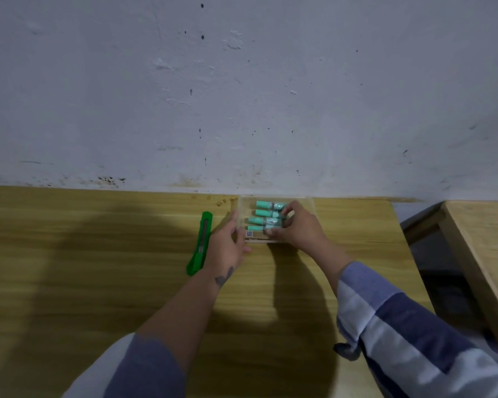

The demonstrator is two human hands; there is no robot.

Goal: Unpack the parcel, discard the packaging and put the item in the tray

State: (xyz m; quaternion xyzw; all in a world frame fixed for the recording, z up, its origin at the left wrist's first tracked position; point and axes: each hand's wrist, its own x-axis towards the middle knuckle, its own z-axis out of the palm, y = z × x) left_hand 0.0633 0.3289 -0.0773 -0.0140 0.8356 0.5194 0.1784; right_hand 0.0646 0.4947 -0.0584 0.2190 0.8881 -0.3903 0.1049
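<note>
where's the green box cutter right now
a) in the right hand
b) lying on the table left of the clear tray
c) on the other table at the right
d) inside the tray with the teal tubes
b: the green box cutter lies flat on the table, left of the clear tray and beside the left hand, while the right hand is over the teal tubes in the tray.

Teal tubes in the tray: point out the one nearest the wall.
The top teal tube, at the far end of the clear tray; the other three lie closer to the person, partly under the right hand.
</note>
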